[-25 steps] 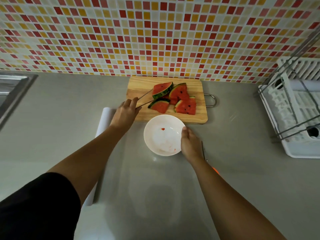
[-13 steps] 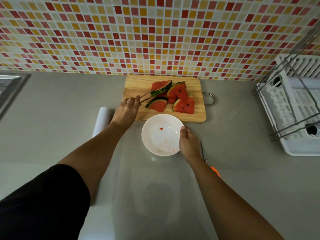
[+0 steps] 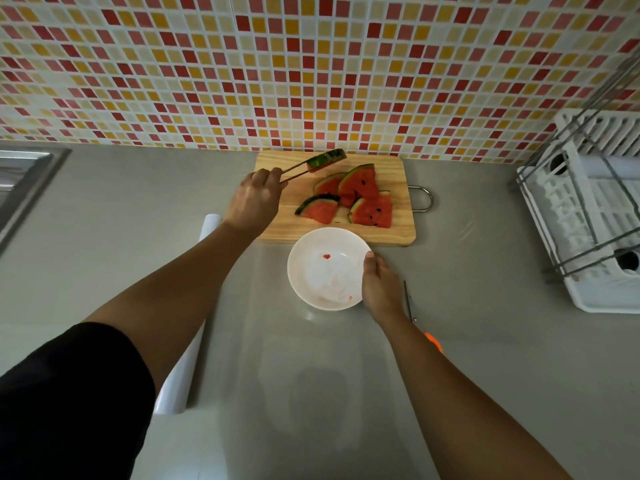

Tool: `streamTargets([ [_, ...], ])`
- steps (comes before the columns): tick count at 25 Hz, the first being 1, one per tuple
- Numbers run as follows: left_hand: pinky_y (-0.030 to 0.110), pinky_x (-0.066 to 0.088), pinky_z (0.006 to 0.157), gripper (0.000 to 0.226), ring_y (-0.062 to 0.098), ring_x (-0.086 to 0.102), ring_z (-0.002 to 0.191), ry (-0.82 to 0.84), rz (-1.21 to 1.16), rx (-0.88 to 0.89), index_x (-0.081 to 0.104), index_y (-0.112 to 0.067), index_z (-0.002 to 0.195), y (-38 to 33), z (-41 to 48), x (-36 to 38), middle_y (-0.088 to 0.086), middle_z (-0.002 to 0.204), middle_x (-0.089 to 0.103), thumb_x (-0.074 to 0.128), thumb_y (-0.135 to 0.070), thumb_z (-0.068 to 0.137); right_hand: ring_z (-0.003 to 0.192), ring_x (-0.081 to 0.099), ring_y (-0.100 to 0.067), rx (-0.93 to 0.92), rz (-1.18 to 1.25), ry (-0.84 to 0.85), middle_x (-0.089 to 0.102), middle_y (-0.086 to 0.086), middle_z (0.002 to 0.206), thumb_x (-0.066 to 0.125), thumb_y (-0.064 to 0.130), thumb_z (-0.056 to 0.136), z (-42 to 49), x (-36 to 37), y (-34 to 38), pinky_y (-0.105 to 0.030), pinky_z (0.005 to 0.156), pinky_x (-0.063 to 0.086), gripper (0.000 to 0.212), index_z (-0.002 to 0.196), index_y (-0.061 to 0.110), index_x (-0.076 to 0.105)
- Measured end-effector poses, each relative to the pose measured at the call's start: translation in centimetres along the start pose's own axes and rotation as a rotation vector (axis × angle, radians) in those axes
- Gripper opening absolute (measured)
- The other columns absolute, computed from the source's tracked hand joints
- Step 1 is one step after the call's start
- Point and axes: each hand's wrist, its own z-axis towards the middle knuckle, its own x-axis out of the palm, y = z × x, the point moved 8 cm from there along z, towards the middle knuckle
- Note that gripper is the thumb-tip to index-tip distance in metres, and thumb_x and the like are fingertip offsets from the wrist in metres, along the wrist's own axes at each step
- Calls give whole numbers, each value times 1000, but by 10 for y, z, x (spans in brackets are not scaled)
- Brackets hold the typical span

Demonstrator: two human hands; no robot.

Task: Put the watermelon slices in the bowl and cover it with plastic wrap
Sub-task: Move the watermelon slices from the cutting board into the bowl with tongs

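My left hand (image 3: pixel 254 199) grips metal tongs (image 3: pixel 294 172) that pinch one watermelon slice (image 3: pixel 327 158), lifted above the far left of the wooden cutting board (image 3: pixel 398 233). Several more slices (image 3: pixel 360 197) lie in a pile on the board. A white bowl (image 3: pixel 322 271) sits just in front of the board, holding only a small red speck. My right hand (image 3: pixel 379 287) holds the bowl's right rim, thumb on the edge. A roll of plastic wrap (image 3: pixel 188 368) lies on the counter under my left forearm, and a sheet of wrap is spread out to its right.
Scissors with an orange handle (image 3: pixel 420 320) lie right of my right wrist. A white dish rack (image 3: pixel 595 216) stands at the right edge. A steel sink (image 3: pixel 24 181) is at the far left. The tiled wall runs behind the board.
My left hand has lifted the tongs and the gripped slice up off the pile. The right hand stays on the bowl's rim.
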Motion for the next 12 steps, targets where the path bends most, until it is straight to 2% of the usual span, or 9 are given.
streamTargets([
  [3, 40, 53, 59, 22, 41, 63, 65, -24, -132, -31, 65, 9, 104, 0, -6, -26, 27, 83, 68, 59, -8, 91, 109, 56, -29, 0, 17, 8, 63, -9, 120, 27, 41, 97, 1, 1, 0, -33, 86, 40, 43, 119, 21, 58],
  [5, 30, 50, 63, 23, 31, 62, 67, 18, -268, -86, 66, 3, 108, 7, -17, -43, 21, 89, 70, 58, -12, 92, 112, 54, -31, 21, 28, 25, 61, -10, 123, 26, 40, 97, 0, 2, 0, -36, 90, 41, 44, 121, 20, 57],
  [8, 5, 39, 63, 24, 10, 57, 67, 222, -418, -190, 68, -6, 111, 24, -45, -57, 4, 93, 69, 57, -17, 93, 118, 51, -33, 49, 10, 60, 57, -13, 129, 24, 38, 97, 0, 2, 4, -38, 95, 39, 46, 124, 16, 55],
  [10, 0, 37, 64, 24, 1, 58, 73, 384, -480, -232, 69, -9, 111, 30, -66, -55, -3, 95, 66, 59, -17, 91, 120, 49, -34, 71, 3, 78, 55, -14, 131, 22, 37, 98, -1, 1, 5, -36, 95, 37, 48, 124, 13, 54],
  [12, -1, 38, 65, 22, 0, 58, 75, 526, -510, -285, 70, -11, 109, 33, -81, -44, -7, 89, 67, 61, -16, 90, 121, 48, -34, 95, -10, 97, 53, -17, 132, 21, 37, 98, -1, 1, 5, -36, 96, 36, 49, 124, 11, 54],
])
